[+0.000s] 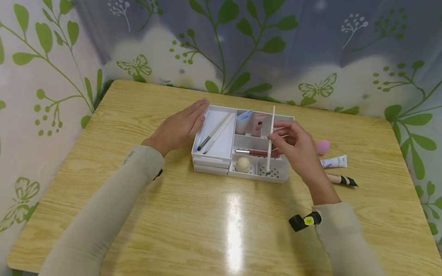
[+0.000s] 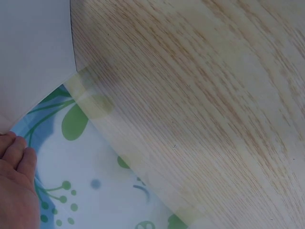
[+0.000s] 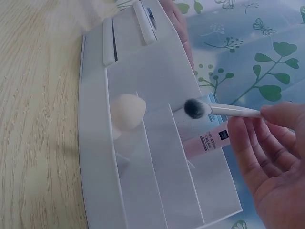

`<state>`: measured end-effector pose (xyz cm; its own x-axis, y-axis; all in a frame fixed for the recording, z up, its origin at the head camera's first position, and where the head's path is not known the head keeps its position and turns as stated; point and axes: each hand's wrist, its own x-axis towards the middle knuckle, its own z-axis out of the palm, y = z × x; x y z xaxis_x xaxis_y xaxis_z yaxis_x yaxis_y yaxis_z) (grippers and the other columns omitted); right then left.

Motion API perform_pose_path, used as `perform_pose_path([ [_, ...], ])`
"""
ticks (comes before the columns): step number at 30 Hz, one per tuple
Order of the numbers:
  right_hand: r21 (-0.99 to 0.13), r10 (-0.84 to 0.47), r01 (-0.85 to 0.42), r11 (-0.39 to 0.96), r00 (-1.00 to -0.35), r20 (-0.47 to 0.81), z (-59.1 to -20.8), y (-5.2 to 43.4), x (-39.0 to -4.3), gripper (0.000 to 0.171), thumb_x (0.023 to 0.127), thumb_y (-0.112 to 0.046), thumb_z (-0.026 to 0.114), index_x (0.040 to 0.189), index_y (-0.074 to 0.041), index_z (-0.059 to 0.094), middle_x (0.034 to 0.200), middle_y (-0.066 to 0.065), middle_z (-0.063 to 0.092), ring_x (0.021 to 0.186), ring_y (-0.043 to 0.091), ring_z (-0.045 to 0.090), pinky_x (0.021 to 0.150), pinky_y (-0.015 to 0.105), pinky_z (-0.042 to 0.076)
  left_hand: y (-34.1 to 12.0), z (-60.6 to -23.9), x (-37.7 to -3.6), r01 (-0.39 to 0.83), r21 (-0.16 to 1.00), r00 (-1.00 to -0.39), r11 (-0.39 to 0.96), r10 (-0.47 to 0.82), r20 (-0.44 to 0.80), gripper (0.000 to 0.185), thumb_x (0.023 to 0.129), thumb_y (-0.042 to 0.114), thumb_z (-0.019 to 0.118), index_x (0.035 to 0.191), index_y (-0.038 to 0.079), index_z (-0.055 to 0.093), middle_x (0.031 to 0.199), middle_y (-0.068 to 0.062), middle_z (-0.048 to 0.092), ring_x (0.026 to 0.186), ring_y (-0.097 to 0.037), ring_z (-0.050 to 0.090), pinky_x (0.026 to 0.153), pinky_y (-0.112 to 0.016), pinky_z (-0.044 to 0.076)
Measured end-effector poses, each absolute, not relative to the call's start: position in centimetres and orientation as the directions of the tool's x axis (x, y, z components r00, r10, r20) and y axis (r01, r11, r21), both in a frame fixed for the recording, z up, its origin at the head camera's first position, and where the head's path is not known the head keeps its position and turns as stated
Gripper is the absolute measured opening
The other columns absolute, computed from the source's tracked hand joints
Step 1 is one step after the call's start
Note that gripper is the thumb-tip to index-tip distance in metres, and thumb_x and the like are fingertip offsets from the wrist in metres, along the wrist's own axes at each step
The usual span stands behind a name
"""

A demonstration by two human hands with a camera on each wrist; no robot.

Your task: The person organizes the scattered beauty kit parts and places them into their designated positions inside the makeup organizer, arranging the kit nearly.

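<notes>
A white makeup brush (image 1: 271, 137) is pinched between the thumb and fingers of my right hand (image 1: 297, 148), over the right-hand compartments of a white organizer (image 1: 211, 157). Its dark bristles (image 3: 194, 109) show in the right wrist view. My left hand (image 1: 180, 125) rests with extended fingers against the organizer's left side. Two brushes (image 1: 215, 132) lie on the organizer's flat left top. Its compartments hold a blue-and-white tube (image 1: 242, 122), a pink tube (image 1: 258, 125), a brush with a reddish handle (image 1: 254, 152) and a beige sponge (image 1: 242, 164).
To the right of the organizer, a pink sponge (image 1: 322, 146), a white tube (image 1: 334, 161) and a beige-and-black item (image 1: 342, 179) lie on the wooden table (image 1: 174, 234). Leaf-patterned curtains (image 1: 239, 28) hang behind and beside the table.
</notes>
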<state>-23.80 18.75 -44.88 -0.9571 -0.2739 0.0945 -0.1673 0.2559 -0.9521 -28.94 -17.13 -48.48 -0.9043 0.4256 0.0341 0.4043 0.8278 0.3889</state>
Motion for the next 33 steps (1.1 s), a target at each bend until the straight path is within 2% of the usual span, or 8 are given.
perform_pose_path([
  [3, -0.948, -0.263, -0.166, 0.271, -0.960, 0.093, -44.9, 18.3, -24.0, 0.040, 0.110, -0.016, 0.068, 0.145, 0.002, 0.060, 0.109, 0.000, 0.070, 0.089, 0.010, 0.073, 0.078, 0.030, 0.067, -17.1, -48.4, -28.9, 0.407, 0.383, -0.903, 0.829, 0.428, 0.034, 0.065, 0.120, 0.046, 0.019, 0.177, 0.016, 0.015, 0.185, -0.003, 0.015, 0.170, -0.024, 0.020, 0.138, -0.046, 0.024],
  [11, -0.941, -0.249, -0.181, 0.285, -0.962, 0.109, -44.9, 16.8, -24.5, 0.041, 0.110, -0.017, 0.067, 0.148, -0.002, 0.060, 0.115, 0.014, 0.071, 0.089, 0.009, 0.071, 0.079, 0.020, 0.060, -17.2, -48.2, -28.9, 0.405, 0.380, -0.904, 0.832, 0.426, 0.032, 0.065, 0.120, 0.047, 0.019, 0.177, 0.017, 0.015, 0.185, -0.003, 0.015, 0.170, -0.024, 0.020, 0.138, -0.046, 0.024],
  [14, -0.952, -0.248, -0.162, 0.260, -0.964, 0.096, -44.9, 16.2, -24.7, 0.043, 0.110, -0.016, 0.067, 0.150, -0.001, 0.058, 0.115, 0.016, 0.070, 0.088, 0.010, 0.072, 0.079, 0.022, 0.063, -17.2, -48.2, -28.9, 0.403, 0.388, -0.905, 0.829, 0.424, 0.033, 0.065, 0.119, 0.047, 0.018, 0.177, 0.017, 0.016, 0.184, -0.003, 0.016, 0.170, -0.024, 0.021, 0.138, -0.047, 0.025],
  [16, -0.963, -0.250, -0.142, 0.228, -0.965, 0.083, -44.9, 15.7, -24.8, 0.047, 0.110, -0.015, 0.068, 0.152, 0.000, 0.055, 0.117, 0.018, 0.069, 0.087, 0.010, 0.073, 0.080, 0.029, 0.067, -17.2, -48.2, -28.9, 0.404, 0.391, -0.905, 0.827, 0.424, 0.038, 0.065, 0.119, 0.047, 0.018, 0.177, 0.016, 0.016, 0.184, -0.003, 0.016, 0.170, -0.024, 0.022, 0.138, -0.047, 0.025],
  [17, -0.968, -0.253, -0.132, 0.211, -0.965, 0.077, -44.9, 15.5, -24.9, 0.048, 0.110, -0.014, 0.068, 0.154, 0.000, 0.054, 0.118, 0.018, 0.069, 0.087, 0.011, 0.074, 0.081, 0.035, 0.069, -17.2, -48.2, -28.9, 0.404, 0.392, -0.904, 0.827, 0.425, 0.037, 0.065, 0.119, 0.047, 0.018, 0.177, 0.017, 0.016, 0.184, -0.003, 0.016, 0.170, -0.024, 0.022, 0.138, -0.047, 0.025],
  [21, -0.988, -0.261, -0.080, 0.133, -0.964, 0.043, -45.0, 14.6, -25.0, 0.054, 0.109, -0.012, 0.067, 0.158, -0.001, 0.048, 0.115, 0.012, 0.067, 0.082, 0.013, 0.075, 0.079, 0.046, 0.070, -17.3, -48.5, -29.1, 0.409, 0.390, -0.903, 0.825, 0.428, 0.041, 0.065, 0.119, 0.047, 0.017, 0.177, 0.017, 0.016, 0.184, -0.002, 0.016, 0.170, -0.024, 0.022, 0.137, -0.047, 0.026],
  [24, -0.994, -0.259, -0.042, 0.102, -0.966, 0.014, -44.9, 14.0, -25.0, 0.056, 0.109, -0.014, 0.068, 0.160, -0.005, 0.047, 0.111, 0.004, 0.067, 0.080, 0.013, 0.075, 0.075, 0.041, 0.070, -17.3, -48.7, -29.2, 0.406, 0.399, -0.904, 0.822, 0.426, 0.041, 0.065, 0.119, 0.048, 0.017, 0.177, 0.017, 0.017, 0.184, -0.002, 0.016, 0.170, -0.024, 0.022, 0.138, -0.047, 0.026],
  [33, -0.997, -0.256, 0.002, 0.078, -0.966, -0.022, -44.7, 12.0, -24.9, 0.060, 0.109, -0.015, 0.068, 0.163, -0.013, 0.044, 0.111, 0.001, 0.069, 0.074, 0.012, 0.076, 0.070, 0.040, 0.070, -17.2, -48.5, -28.8, 0.414, 0.401, -0.900, 0.817, 0.433, 0.047, 0.065, 0.119, 0.047, 0.019, 0.176, 0.015, 0.017, 0.184, -0.003, 0.017, 0.170, -0.025, 0.022, 0.137, -0.047, 0.026],
])
